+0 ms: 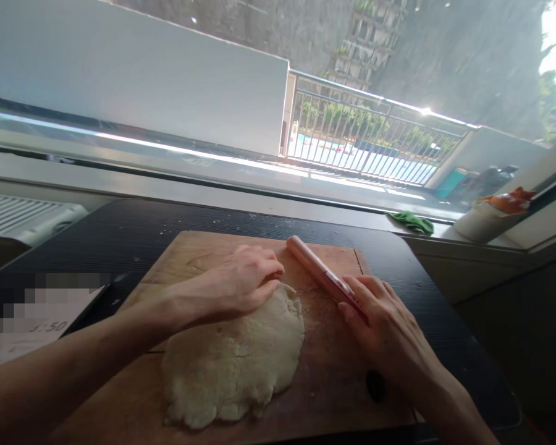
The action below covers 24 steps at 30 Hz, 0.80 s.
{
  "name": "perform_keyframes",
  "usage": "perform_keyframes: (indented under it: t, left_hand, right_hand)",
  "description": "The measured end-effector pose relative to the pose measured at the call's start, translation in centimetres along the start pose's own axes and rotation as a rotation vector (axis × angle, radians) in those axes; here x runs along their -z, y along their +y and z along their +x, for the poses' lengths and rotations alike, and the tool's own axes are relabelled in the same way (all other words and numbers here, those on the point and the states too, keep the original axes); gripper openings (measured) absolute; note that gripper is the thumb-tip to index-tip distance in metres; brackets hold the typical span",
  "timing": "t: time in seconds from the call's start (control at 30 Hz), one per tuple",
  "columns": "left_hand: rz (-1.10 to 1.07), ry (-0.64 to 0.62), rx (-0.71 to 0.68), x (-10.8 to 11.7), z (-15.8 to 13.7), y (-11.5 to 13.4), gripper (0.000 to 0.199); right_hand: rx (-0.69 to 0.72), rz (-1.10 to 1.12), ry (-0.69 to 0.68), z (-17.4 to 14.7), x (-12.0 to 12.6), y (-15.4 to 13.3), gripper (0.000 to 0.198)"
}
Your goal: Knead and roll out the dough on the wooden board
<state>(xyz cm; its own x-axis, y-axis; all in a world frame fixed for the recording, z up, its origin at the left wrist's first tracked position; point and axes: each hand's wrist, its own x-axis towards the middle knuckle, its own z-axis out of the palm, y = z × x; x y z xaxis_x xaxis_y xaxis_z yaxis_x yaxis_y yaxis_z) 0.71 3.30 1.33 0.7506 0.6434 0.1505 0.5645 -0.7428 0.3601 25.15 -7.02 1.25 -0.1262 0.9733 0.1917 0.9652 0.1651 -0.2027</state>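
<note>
A flattened, uneven sheet of pale dough (236, 355) lies on a wooden board (333, 395). My left hand (248, 278) is at the far edge of the dough, fingers curled and thumb against that edge. Its palm hides part of the dough. To the right, my right hand (375, 309) is closed around the near end of a pinkish rolling pin (312, 262). The pin rests slantwise on the board, apart from the dough, its far end pointing away to the left.
Beneath the board is a dark table (426, 309) with white specks near its far edge. A green cloth (411, 222) and a pale pot (475, 219) stand on the windowsill. At left is a white radiator-like unit (28, 216). A window spans the back.
</note>
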Motion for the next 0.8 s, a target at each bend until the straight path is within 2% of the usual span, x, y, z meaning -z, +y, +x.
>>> perform_keyframes:
  t: [0.13, 0.2, 0.27, 0.33, 0.47, 0.63, 0.8]
  left_hand:
    - [0.009, 0.000, -0.045, 0.2, 0.9, 0.2, 0.022]
    - [-0.055, -0.039, -0.034, 0.5, 1.1, 0.2, 0.020]
    - [-0.149, -0.099, 0.020, 0.6, 1.1, 0.1, 0.017]
    - [-0.232, -0.145, 0.061, 0.5, 0.9, 0.1, 0.018]
    - [-0.346, -0.171, 0.042, 0.5, 0.6, 0.2, 0.023]
    - [-0.493, -0.271, 0.172, 0.6, 0.1, 0.1, 0.032]
    - [-0.473, -0.201, 0.185, 0.1, 0.1, 0.3, 0.033]
  right_hand:
    - [0.036, 0.070, 0.052, 0.3, 0.3, -2.1, 0.021]
    - [0.075, 0.092, -0.009, 0.5, 0.1, -3.5, 0.017]
    - [0.086, 0.064, -0.075, 0.8, -0.3, -4.6, 0.021]
    - [0.061, 0.008, -0.082, 1.1, -0.8, -5.4, 0.024]
    - [0.043, 0.011, -0.041, 1.3, -2.0, -5.9, 0.019]
    - [0.062, 0.210, -0.045, 1.3, -2.5, -6.1, 0.014]
    - [0.077, 0.364, 0.061, 1.1, -2.8, -6.1, 0.011]
